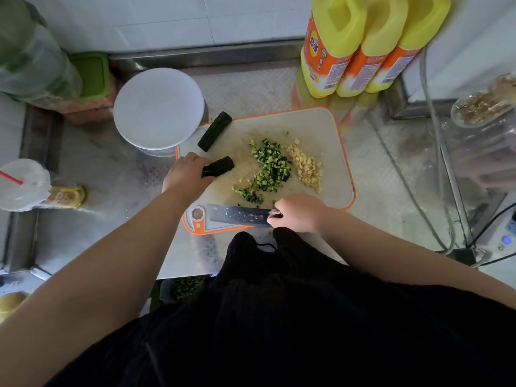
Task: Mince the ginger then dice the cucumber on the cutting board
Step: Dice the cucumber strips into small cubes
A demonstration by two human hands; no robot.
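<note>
A grey cutting board with an orange rim (pixel 321 127) lies on the steel counter. A pile of diced cucumber (pixel 268 166) sits at its middle, with minced ginger (pixel 307 167) just to its right. My left hand (pixel 187 174) grips a dark cucumber piece (pixel 219 166) at the board's left side. A second cucumber piece (pixel 214 131) lies across the board's far left corner. My right hand (pixel 298 212) holds the handle of a cleaver (pixel 240 214), whose blade lies along the board's near edge, pointing left.
A white round lid or plate (pixel 158 107) stands left of the board's far corner. Three yellow oil bottles (pixel 360 46) stand behind the board. A lidded drink cup (pixel 23 184) is at far left, jars (pixel 483 107) and cables at right.
</note>
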